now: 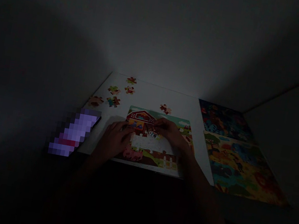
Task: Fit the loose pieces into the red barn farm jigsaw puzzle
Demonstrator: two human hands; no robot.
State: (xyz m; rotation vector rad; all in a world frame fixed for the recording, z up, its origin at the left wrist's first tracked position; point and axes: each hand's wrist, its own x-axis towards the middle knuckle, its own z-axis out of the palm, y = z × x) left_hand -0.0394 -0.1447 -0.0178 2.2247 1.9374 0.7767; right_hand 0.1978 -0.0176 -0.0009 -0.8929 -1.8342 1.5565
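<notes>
A farm jigsaw puzzle lies before me, with a red barn at the top, pink pigs at the lower left and a pale gap in its middle. My left hand rests at the puzzle's left side, fingers stretched over its edge and holding nothing that I can see. My right hand reaches over the upper right, thumb and fingers pinched around a puzzle piece with a black-and-white animal above the gap. The fingers hide part of this piece, and the dim light blurs its outline.
Several loose pieces lie at the board's upper left. Another loose piece is just beyond the puzzle. A phone with a lit, pixelated screen lies at the left edge. Right of the white board are two picture puzzles.
</notes>
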